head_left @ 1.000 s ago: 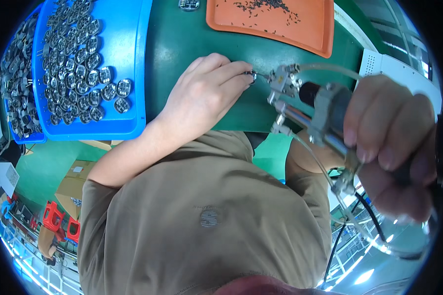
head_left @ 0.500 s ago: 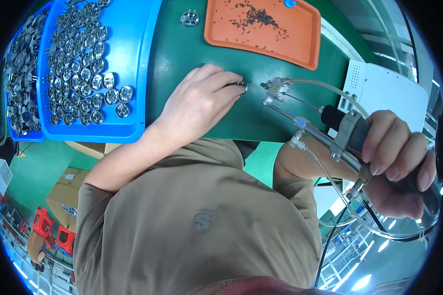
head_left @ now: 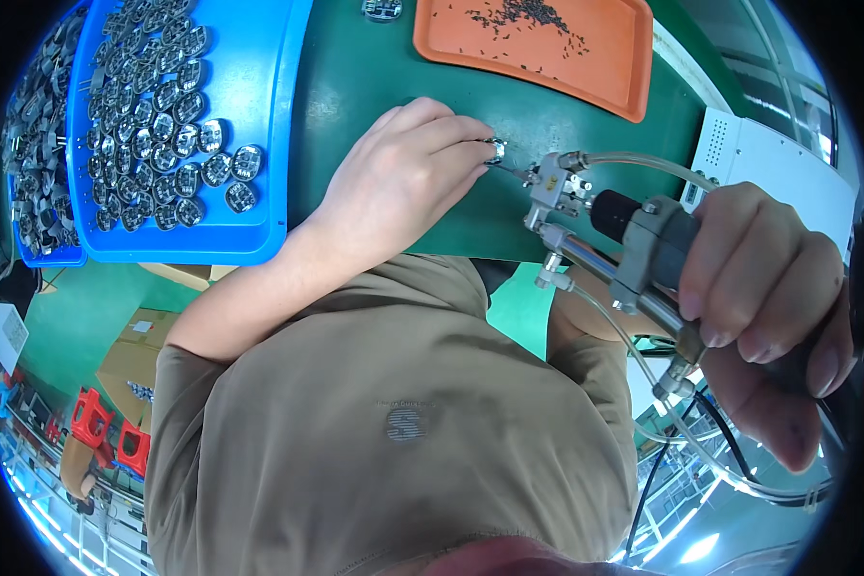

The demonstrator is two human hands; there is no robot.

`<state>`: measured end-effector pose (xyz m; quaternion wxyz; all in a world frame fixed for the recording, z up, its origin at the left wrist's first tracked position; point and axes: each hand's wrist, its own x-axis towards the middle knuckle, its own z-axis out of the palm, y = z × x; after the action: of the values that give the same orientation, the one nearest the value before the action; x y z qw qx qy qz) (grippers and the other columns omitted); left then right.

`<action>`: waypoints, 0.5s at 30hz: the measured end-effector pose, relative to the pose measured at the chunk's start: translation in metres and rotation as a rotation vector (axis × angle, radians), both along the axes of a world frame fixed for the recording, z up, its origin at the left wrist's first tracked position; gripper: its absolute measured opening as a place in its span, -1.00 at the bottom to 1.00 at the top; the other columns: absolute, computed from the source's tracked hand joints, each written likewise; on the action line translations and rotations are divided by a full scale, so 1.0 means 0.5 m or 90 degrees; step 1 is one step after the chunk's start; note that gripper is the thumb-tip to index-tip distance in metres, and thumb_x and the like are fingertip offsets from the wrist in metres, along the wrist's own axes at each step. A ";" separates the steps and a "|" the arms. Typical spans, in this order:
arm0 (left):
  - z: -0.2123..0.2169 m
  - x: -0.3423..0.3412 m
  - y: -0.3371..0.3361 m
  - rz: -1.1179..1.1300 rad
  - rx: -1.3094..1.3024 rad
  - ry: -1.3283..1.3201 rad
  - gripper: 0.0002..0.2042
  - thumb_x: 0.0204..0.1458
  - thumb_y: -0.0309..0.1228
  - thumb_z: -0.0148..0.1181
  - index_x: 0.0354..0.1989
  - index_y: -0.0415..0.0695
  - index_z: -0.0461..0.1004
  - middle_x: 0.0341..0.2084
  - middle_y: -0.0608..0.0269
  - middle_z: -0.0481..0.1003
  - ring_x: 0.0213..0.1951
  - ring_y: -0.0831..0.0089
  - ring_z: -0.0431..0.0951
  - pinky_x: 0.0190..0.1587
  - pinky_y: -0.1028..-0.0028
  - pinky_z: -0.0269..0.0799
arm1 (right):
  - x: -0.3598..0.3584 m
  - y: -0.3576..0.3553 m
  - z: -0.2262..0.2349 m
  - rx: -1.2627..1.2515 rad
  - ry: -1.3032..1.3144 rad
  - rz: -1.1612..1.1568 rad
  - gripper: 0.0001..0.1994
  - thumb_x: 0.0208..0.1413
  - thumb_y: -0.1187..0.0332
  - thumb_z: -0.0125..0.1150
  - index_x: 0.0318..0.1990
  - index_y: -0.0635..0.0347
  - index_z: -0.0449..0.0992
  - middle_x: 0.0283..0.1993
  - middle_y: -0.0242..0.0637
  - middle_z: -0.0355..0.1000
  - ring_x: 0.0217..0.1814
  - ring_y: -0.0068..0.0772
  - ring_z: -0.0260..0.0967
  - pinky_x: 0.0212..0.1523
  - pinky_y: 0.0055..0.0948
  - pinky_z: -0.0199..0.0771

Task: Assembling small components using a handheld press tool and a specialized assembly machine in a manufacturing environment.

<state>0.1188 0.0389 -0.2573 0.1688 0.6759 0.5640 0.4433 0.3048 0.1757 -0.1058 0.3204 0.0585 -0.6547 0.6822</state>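
My left hand (head_left: pixel 413 158) is closed over the green tabletop (head_left: pixel 355 106), its fingertips pinching a small shiny rounded part (head_left: pixel 495 151), most of which the fingers hide. My right hand (head_left: pixel 763 288) is wrapped round a hand-held power driver (head_left: pixel 643 250) with a metal head, a black collar and clear hoses. The driver's thin tip points left at the pinched part, very near it; whether they touch I cannot tell. One loose rounded part (head_left: pixel 382 9) of the same shiny kind lies at the table's far side.
On the left, a blue tray (head_left: pixel 250 230) holds many shiny rounded parts, with a second blue tray (head_left: pixel 53 258) of dark-strapped pieces beyond it. An orange tray (head_left: pixel 509 60) with tiny dark screws lies at the far side. A white box (head_left: pixel 768 173) stands right; hoses trail below the driver.
The driver's tip has come left, close to the part in my left hand. My left hand has shifted slightly right and away from me. The whole view has shifted a little.
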 end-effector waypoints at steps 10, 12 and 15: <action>0.000 -0.001 0.001 -0.008 -0.006 -0.004 -0.78 -0.14 -0.60 0.41 -0.25 -0.25 0.63 -0.16 0.21 0.63 -0.17 0.18 0.56 -0.09 0.27 0.55 | -0.016 -0.005 -0.007 0.036 0.000 0.018 -0.50 0.08 -0.11 0.46 0.03 -0.03 0.54 -0.29 -0.44 0.35 -0.48 -0.60 0.35 -0.49 -0.56 0.39; 0.003 -0.001 0.001 -0.013 -0.006 -0.008 -0.78 -0.14 -0.60 0.41 -0.25 -0.25 0.63 -0.16 0.21 0.63 -0.17 0.18 0.56 -0.09 0.27 0.55 | -0.016 -0.007 -0.005 0.041 -0.002 0.011 -0.50 0.08 -0.11 0.46 0.03 -0.02 0.54 -0.29 -0.44 0.35 -0.49 -0.60 0.35 -0.50 -0.56 0.40; 0.001 -0.002 0.002 -0.014 -0.001 -0.007 -0.78 -0.13 -0.60 0.41 -0.25 -0.25 0.63 -0.15 0.20 0.63 -0.17 0.18 0.56 -0.09 0.27 0.55 | -0.014 -0.008 -0.005 0.043 0.002 0.012 -0.50 0.09 -0.11 0.46 0.03 -0.01 0.54 -0.29 -0.44 0.35 -0.49 -0.61 0.35 -0.51 -0.57 0.40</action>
<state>0.1179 0.0402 -0.2567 0.1773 0.6792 0.5562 0.4448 0.2977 0.1717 -0.1081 0.3130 0.0767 -0.6764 0.6623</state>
